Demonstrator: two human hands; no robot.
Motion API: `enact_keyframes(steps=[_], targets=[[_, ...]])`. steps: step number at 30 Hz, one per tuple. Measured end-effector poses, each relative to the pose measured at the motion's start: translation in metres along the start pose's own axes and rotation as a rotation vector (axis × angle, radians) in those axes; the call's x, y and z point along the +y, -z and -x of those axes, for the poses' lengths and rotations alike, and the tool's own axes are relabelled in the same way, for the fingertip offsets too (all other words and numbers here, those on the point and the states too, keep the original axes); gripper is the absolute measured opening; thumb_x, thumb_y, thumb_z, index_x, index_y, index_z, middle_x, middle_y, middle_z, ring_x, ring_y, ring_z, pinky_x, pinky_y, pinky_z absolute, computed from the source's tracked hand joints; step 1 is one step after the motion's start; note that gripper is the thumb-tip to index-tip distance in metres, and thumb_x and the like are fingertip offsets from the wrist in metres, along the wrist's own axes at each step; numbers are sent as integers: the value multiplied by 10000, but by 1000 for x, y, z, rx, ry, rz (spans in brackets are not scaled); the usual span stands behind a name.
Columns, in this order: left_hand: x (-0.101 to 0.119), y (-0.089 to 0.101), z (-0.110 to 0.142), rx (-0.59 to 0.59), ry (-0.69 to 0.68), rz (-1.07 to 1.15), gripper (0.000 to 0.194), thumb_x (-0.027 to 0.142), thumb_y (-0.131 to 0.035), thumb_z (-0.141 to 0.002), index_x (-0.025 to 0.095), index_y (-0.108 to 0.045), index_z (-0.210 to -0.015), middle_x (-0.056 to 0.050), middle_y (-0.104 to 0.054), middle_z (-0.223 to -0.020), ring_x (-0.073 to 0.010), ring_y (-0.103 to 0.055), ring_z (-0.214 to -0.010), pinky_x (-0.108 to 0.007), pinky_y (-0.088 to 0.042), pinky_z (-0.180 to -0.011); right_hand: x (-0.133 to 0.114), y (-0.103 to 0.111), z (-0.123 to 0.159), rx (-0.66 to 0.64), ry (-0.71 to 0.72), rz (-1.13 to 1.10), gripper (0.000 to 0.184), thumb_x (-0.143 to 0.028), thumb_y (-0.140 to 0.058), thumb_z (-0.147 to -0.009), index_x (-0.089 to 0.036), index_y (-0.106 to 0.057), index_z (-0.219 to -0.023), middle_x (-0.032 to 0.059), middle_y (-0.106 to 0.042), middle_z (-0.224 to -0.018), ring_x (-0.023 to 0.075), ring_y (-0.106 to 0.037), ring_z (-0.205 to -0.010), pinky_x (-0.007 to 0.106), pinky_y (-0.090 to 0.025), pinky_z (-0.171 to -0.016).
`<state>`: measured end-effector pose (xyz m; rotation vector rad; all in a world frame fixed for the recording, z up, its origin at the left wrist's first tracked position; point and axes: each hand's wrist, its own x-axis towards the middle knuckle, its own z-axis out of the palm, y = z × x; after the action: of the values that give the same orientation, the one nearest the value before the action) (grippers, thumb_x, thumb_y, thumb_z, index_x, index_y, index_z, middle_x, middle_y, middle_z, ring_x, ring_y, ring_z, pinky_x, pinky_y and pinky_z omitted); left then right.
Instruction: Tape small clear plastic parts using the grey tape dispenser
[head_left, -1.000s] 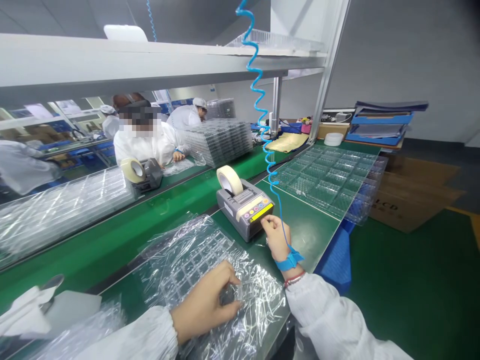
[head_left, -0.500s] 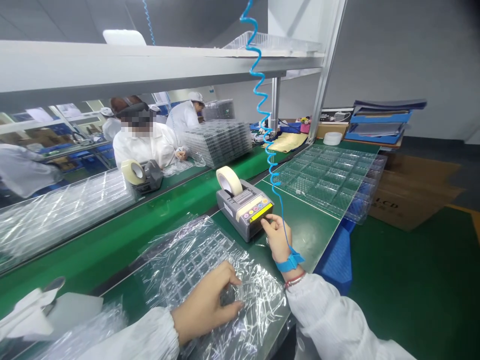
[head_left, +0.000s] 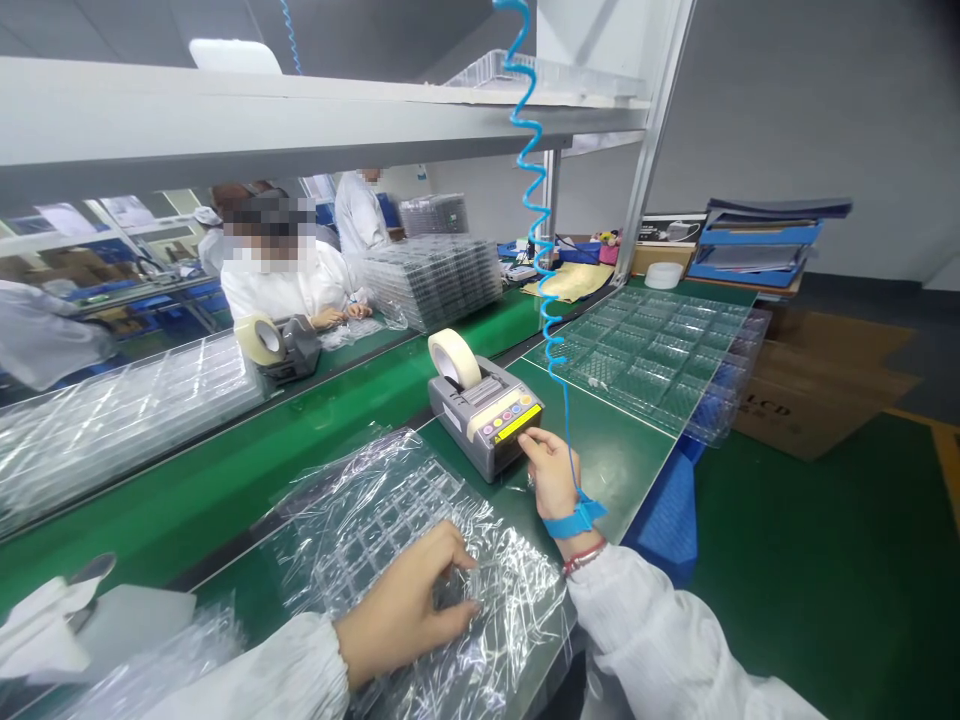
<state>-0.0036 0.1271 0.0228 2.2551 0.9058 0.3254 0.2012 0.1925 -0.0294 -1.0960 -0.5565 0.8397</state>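
A clear compartment tray [head_left: 390, 530] lies in a loose, crinkled plastic bag [head_left: 517, 590] on the green bench. My left hand [head_left: 412, 600] rests over its near side, fingers curled and thumb apart, gripping the gathered plastic. Beyond it stands a grey tape dispenser [head_left: 487, 455] with a roll of cream tape [head_left: 455, 358] on top and coloured buttons in front. My right hand [head_left: 553, 470] has thumb and forefinger pinched at the dispenser's front, under the yellow label. Whatever is between these fingertips is hidden. A blue wrist strap [head_left: 576, 520] with a coiled cord circles my right wrist.
Clear blister trays [head_left: 645, 350] overhang the bench's right edge. Stacked trays [head_left: 435, 280] and a second tape dispenser [head_left: 296, 350] stand across the green strip, near a co-worker [head_left: 289, 280]. The blue coiled cord [head_left: 534, 190] hangs above the bench. Cardboard boxes [head_left: 810, 400] stand at right.
The view has shifted slightly. Both my hands keep almost the same place against the bag and dispenser. Across the bench, the co-worker's hands have come closer together.
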Motion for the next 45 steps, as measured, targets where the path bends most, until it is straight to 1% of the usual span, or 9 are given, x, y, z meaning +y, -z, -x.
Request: enact_keyframes(steps=[5, 11, 14, 20, 25, 30, 36, 41, 45], targets=[[-1, 0, 0, -3, 16, -2, 225, 128, -555, -736, 223, -434, -899, 0, -454, -908, -144, -445, -797, -295, -394, -706, 4, 0, -4, -1, 64, 61, 247, -379, -651, -640, -148, -616, -721, -66, -380, -500, 76, -289, -447, 231, -229, -415], [-1, 0, -1, -10, 40, -13, 208, 139, -545, -754, 224, -429, -904, -4, -445, -915, -145, -438, -804, -293, -393, -709, 5, -4, -5, 4, 119, 124, 156, -316, -609, -647, -165, -569, -638, -78, -312, -489, 84, -276, -473, 223, -231, -436], [0, -1, -1, 0, 39, -18, 207, 136, -544, -754, 223, -425, -899, -5, -441, -918, -143, -435, -804, -290, -392, -709, 4, -5, -4, 0, 132, 140, 136, -302, -592, -650, -172, -558, -631, -84, -291, -480, 86, -275, -469, 221, -238, -436], [3, 1, 0, 18, 31, -15, 207, 135, -555, -750, 221, -424, -885, -1, -447, -904, -138, -439, -792, -287, -393, -710, 8, -2, -3, 1, 152, 172, 159, -330, -581, -678, -174, -563, -649, -76, -326, -496, 91, -290, -472, 223, -249, -437], [1, 1, 1, 14, 23, -20, 211, 142, -560, -748, 220, -432, -896, -8, -456, -915, -143, -448, -801, -288, -400, -709, 5, 3, 2, -40, 158, 202, 169, -338, -584, -694, -171, -574, -670, -71, -360, -503, 92, -317, -467, 222, -266, -434], [0, 1, 1, 21, -16, -18, 221, 137, -558, -746, 218, -435, -911, -17, -464, -925, -151, -455, -814, -296, -406, -714, 2, 8, 4, -46, 164, 232, 210, -377, -596, -716, -171, -564, -695, -86, -302, -497, 84, -286, -447, 221, -254, -422], [1, 2, 1, 23, -27, -12, 230, 116, -556, -733, 218, -441, -905, -9, -464, -912, -143, -454, -800, -287, -404, -705, 2, 7, 4, -28, 175, 248, 300, -419, -635, -698, -157, -604, -841, -91, -265, -523, 88, -279, -463, 227, -261, -444], [2, 2, 1, 17, -17, -24, 212, 139, -556, -738, 215, -441, -899, -13, -468, -907, -149, -458, -795, -292, -407, -700, 7, 8, -4, -40, 157, 241, 299, -425, -636, -690, -149, -627, -803, -82, -298, -509, 90, -284, -471, 233, -250, -455], [2, 1, 2, 18, -15, -22, 214, 133, -555, -735, 215, -440, -896, -13, -467, -906, -149, -458, -796, -293, -407, -702, 11, 10, -12, -106, 136, 230, 261, -413, -616, -698, -156, -615, -738, -80, -311, -491, 88, -270, -469, 231, -230, -450]])
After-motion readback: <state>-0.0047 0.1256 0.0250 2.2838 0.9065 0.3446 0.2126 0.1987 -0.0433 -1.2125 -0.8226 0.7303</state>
